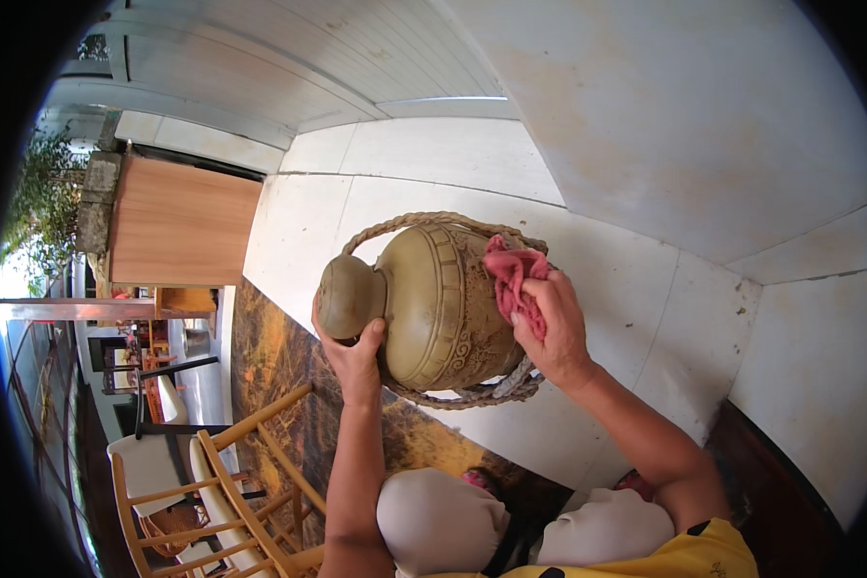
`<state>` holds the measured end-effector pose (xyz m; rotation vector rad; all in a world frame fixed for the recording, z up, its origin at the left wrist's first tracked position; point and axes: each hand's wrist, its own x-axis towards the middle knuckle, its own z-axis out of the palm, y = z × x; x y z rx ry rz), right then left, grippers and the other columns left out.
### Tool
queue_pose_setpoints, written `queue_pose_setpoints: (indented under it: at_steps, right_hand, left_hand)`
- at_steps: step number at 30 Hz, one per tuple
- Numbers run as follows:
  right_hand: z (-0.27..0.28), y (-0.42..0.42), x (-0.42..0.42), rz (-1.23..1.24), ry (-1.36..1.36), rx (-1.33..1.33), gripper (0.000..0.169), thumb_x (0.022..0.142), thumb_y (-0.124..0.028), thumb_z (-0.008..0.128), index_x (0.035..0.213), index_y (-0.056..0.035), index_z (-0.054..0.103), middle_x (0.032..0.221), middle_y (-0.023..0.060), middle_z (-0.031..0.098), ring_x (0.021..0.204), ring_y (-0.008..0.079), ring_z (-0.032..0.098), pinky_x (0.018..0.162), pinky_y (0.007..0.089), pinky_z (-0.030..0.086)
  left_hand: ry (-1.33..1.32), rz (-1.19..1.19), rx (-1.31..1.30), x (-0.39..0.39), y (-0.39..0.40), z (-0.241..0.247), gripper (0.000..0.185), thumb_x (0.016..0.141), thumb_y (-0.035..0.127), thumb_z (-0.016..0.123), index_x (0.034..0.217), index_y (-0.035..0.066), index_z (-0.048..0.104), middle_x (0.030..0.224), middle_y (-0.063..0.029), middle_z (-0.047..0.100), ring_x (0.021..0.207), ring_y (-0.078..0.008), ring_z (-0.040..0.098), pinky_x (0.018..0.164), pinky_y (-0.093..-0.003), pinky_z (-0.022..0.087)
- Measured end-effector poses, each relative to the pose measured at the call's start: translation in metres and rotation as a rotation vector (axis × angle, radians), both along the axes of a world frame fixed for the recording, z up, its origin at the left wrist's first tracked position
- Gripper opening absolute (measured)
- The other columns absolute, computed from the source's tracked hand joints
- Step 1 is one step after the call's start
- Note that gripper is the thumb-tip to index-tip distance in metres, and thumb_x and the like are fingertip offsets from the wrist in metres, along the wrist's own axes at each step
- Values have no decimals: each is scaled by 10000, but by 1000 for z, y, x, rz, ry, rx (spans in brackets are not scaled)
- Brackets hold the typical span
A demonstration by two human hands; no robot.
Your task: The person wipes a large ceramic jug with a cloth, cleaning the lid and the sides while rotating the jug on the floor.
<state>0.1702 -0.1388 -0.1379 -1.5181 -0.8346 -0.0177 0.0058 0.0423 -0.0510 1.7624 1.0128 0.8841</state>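
An olive-brown ceramic jar point(423, 303) with a narrow neck, a rounded top and a carved relief band is before me, its top pointing left in the picture. My left hand point(350, 354) grips the rounded top point(347, 289) at the neck, thumb on the near side. Bunched in my right hand point(560, 336) is a pink cloth point(513, 278), pressed against the carved side near the jar's base. Thick braided rope point(433, 219) runs along both sides of the jar. The cloth and my right hand hide part of the base.
Pale floor tiles point(621, 289) lie under and beyond the jar, bordered by a brown marbled strip point(274, 339). A wooden chair point(238, 498) stands close on my left. Pale wall panels point(665, 108) rise ahead and to the right. A wooden panel point(184, 224) is at the far left.
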Motion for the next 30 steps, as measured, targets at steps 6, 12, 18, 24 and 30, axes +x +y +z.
queue_pose_setpoints:
  at_steps: [6,12,18,24,30]
  right_hand:
    - [62,16,-6,146,-153,132,383,744,-149,755,1088,-136,588,1028,108,508,923,309,541,791,446,436]
    - [-31,-15,-33,26,-508,57,296,747,-193,759,995,-181,598,1136,70,544,916,265,557,781,423,426]
    - [1,-28,-40,57,-582,21,309,737,-192,791,994,-207,620,1082,30,560,924,246,568,721,395,415]
    - [14,-7,-30,156,-687,124,105,832,-164,668,916,-188,610,1108,19,550,1009,209,541,822,380,408]
    - [9,-17,-5,31,-42,-4,306,672,-59,744,933,-112,593,1054,123,540,1066,318,540,844,490,438]
  left_hand:
    - [16,-16,26,4,0,1,1031,686,310,873,1508,49,309,1388,-173,478,1285,-317,501,1088,-440,416]
    - [4,-6,-8,1,8,2,965,720,260,852,1497,37,325,1378,-168,494,1271,-304,513,1090,-430,406]
    - [35,19,-7,7,1,3,954,725,255,843,1499,48,325,1394,-172,477,1284,-308,501,1089,-430,402]
    - [25,13,-60,11,0,2,959,730,265,835,1507,54,313,1397,-170,470,1298,-315,484,1100,-435,388]
    - [0,22,-30,5,2,-2,982,725,299,845,1513,66,309,1409,-182,456,1310,-324,474,1101,-448,387]
